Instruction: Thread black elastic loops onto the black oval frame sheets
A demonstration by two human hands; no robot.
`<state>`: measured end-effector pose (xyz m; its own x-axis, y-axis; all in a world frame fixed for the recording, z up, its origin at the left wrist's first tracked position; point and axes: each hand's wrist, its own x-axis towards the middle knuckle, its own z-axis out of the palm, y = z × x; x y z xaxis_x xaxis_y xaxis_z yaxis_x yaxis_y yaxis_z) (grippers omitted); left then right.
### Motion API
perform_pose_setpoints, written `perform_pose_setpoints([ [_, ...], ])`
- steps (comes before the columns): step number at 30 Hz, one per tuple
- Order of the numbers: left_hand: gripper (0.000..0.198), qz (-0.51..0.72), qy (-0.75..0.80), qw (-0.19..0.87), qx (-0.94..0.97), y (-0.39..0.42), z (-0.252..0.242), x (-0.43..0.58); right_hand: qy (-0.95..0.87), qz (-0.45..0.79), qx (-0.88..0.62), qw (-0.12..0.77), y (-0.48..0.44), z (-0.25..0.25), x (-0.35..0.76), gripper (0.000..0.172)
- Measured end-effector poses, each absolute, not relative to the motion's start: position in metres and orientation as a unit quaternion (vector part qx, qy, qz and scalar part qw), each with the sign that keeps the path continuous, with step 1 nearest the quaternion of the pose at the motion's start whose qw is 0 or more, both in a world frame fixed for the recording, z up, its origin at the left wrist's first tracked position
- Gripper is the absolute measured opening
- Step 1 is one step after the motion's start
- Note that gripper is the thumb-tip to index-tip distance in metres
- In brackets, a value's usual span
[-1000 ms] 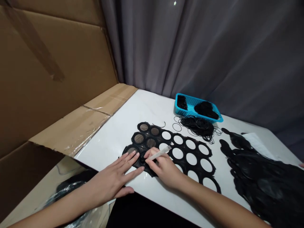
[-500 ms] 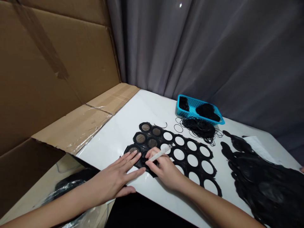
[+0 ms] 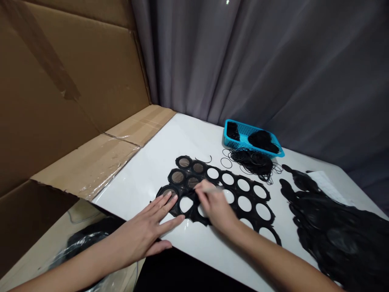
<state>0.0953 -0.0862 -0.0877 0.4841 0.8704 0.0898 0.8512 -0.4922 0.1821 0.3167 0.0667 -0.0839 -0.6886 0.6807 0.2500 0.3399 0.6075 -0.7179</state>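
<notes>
A black rubber sheet (image 3: 235, 209) with rows of round openings lies on the white table. Many openings show white tabletop, while several at the left still have brownish film discs (image 3: 177, 177). My left hand (image 3: 154, 217) is flat, fingers stretched, its fingertips pressing the sheet's left end. My right hand (image 3: 214, 202) is closed around a slim, whitish pen-like tool (image 3: 212, 189), blurred by motion. Dark stretched material shows beneath its fingers, beside a white opening (image 3: 185, 204); whether the fingers also pinch this material I cannot tell.
A blue basket (image 3: 253, 140) holding black pieces stands at the back, with a heap of thin black rings (image 3: 252, 160) in front. Black sheets (image 3: 337, 231) are piled at the right beside white paper (image 3: 330, 186). A large cardboard box (image 3: 73, 81) borders the table's left.
My right hand has moved slightly right and up with the tool. The opening right of my left fingertips now shows white tabletop. My left hand stays pressed on the sheet.
</notes>
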Motion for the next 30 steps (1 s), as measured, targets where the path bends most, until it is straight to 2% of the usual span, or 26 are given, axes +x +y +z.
perform_pose_setpoints([
  [4,0.069,0.094,0.5,0.054,0.859,-0.087,-0.088,0.096,-0.756,0.398,-0.423,0.303,0.109,-0.07,0.325,0.032],
  [8,0.068,0.133,0.504,0.032,0.853,-0.092,-0.089,0.096,-0.778,0.424,-0.364,0.285,0.106,-0.062,0.304,0.026],
  [15,0.043,0.177,0.567,-0.1,0.798,-0.108,-0.1,0.089,-0.856,0.436,-0.181,0.211,0.059,-0.071,0.257,0.015],
  [20,0.041,0.155,0.555,-0.117,0.809,-0.111,-0.103,0.087,-0.836,0.481,-0.203,0.166,0.052,-0.077,0.256,0.009],
  [25,0.038,0.168,0.547,-0.119,0.811,-0.108,-0.102,0.087,-0.838,0.481,-0.202,0.161,0.05,-0.079,0.256,0.014],
  [30,0.039,0.188,0.545,-0.104,0.81,-0.108,-0.104,0.085,-0.847,0.468,-0.195,0.159,0.048,-0.078,0.255,0.012],
])
